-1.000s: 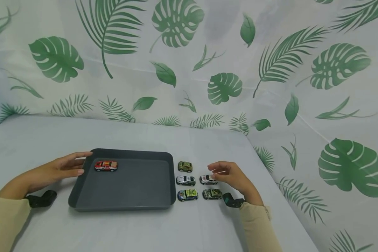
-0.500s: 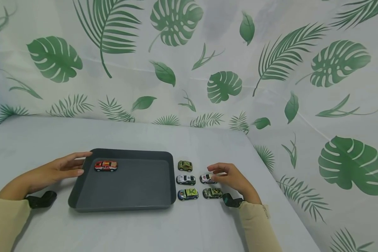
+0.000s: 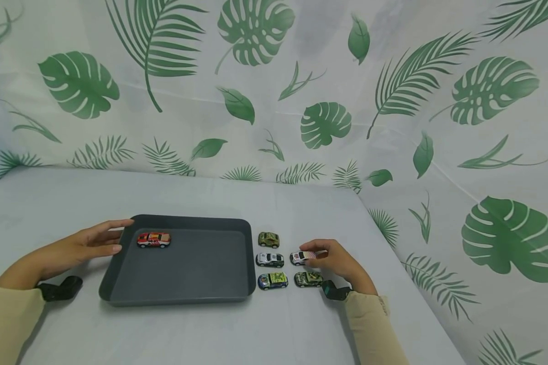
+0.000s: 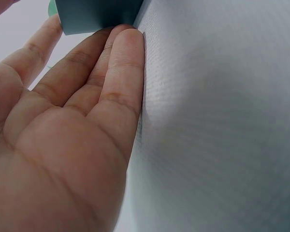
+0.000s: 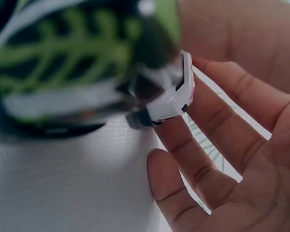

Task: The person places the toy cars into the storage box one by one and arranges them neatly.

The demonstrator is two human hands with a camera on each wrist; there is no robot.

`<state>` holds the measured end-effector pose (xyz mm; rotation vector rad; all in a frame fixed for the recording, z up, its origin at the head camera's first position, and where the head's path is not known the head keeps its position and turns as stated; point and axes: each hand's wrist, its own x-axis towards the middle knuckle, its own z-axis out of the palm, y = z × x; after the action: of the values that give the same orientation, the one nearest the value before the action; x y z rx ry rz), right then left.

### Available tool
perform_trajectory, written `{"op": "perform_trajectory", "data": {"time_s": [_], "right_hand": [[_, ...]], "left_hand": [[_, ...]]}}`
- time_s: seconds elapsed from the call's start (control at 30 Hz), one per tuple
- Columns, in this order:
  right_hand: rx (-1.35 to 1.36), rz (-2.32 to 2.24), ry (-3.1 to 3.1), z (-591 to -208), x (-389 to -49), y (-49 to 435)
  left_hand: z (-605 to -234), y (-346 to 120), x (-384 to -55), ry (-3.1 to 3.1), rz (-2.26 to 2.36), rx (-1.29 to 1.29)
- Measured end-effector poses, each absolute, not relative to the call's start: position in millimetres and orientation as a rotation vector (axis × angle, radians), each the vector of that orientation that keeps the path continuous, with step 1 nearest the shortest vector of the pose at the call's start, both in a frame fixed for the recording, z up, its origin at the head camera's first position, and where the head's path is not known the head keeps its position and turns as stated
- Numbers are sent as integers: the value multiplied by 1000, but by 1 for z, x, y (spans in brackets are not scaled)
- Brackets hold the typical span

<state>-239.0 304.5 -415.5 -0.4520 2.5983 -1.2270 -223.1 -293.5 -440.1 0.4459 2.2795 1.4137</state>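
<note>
My left hand [image 3: 79,248] lies against the left side of a dark grey tray [image 3: 178,300], its fingers extended. In the left wrist view those fingers [image 4: 123,67] touch the tray's outer wall [image 4: 99,14] near the tablecloth. Inside the tray, at the upper left, sits a red toy car [image 3: 153,240]. To the right of the tray, my right hand [image 3: 340,261] pinches a white toy car [image 3: 300,258] between thumb and fingers. The right wrist view shows this white car [image 5: 171,104] partly hidden behind a blurred green-patterned toy car [image 5: 67,67].
Around the held car stand a green camouflage car [image 3: 268,240], a silver-and-black car [image 3: 270,260], a blue-and-yellow car [image 3: 272,281] and a dark camouflage car [image 3: 308,279]. A leaf-printed cloth [image 3: 265,121] rises behind the white table [image 3: 201,334].
My right hand has lowered slightly, and its thumb and fingers have closed onto the white toy car. The left hand and the tray keep their places.
</note>
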Motion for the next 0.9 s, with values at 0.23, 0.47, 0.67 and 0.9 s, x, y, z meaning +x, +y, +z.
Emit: {"op": "perform_trajectory", "data": {"time_s": [0.23, 0.47, 0.67, 0.9], "right_hand": [[-436, -1206, 2595, -416, -238, 303], [-423, -1194, 2620, -417, -239, 303], [-428, -1153, 2672, -414, -237, 300], [-475, -1131, 2707, -409, -235, 296]], "left_hand": [[-439, -292, -222, 2279, 1419, 433], [-439, -293, -223, 2272, 1412, 436], [-438, -293, -222, 2260, 1429, 431], [-437, -293, -223, 2252, 1432, 427]]}}
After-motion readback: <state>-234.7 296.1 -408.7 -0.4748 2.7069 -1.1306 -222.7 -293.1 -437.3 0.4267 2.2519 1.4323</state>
